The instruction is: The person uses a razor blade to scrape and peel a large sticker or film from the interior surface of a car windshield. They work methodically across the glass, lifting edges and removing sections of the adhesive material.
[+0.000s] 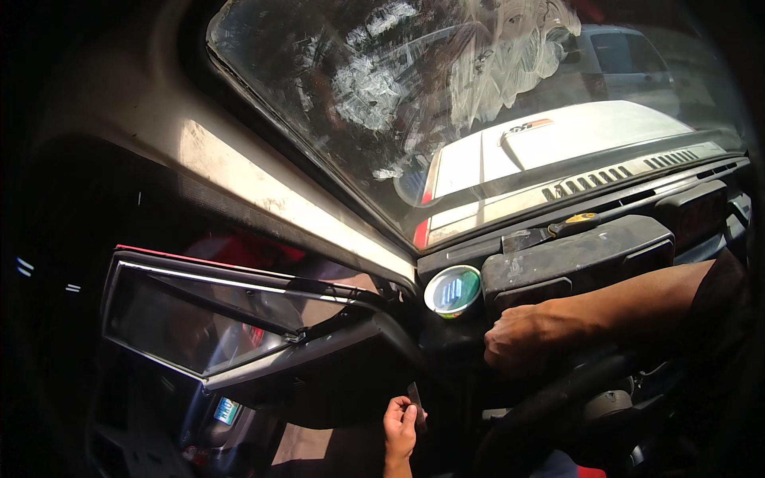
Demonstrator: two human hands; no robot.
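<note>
Low in the middle, my left hand [400,422] pinches a thin, flat, dark piece [417,405] between thumb and fingers; its exact kind is unclear. My right hand [518,338] is closed in front of the instrument housing [578,259], its arm reaching in from the right. The fingers curl away from view, so anything in them is hidden. Just beyond that fist, a round tub [453,291] with a white rim and green inside stands in the dashboard corner. A putty knife [550,232] with a yellow and black handle lies on the dashboard behind the housing.
White smears cover part of the windshield [370,92]. Beyond it are a white hood [558,147] and another vehicle [629,64]. A pale pillar [263,187] slopes down on the left. Below it, the car door [319,370] hangs open. A dark steering wheel [550,406] sits below my right arm.
</note>
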